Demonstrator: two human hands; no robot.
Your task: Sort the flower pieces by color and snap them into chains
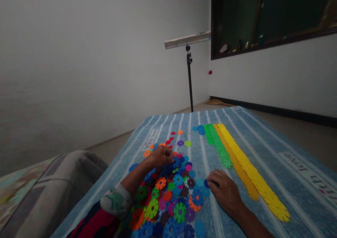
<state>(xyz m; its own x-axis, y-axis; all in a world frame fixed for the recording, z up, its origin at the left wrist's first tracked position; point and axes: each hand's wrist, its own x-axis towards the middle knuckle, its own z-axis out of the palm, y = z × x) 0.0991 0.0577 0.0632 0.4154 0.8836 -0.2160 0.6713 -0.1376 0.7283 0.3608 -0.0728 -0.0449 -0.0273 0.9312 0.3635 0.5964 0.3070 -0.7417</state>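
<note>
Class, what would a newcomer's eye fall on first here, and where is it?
Long rows of yellow plastic flower-shaped discs, with a green row alongside, run up the right of the blue striped cloth. Near the front lies a heap of mixed-colour discs. The left hand rests on its far edge, and the right hand lies just right of it, fingertips at a blue disc.

A blue striped cloth covers the tabletop, with printed lettering along its right edge. At the lower centre of the frame lies a loose heap of many-coloured toothed discs. To its right, flat bands of joined discs run side by side up the cloth: a yellow band, a darker yellow band touching it, a shorter green band, and a few blue discs at the far end. Some red discs lie scattered above the heap.
</note>
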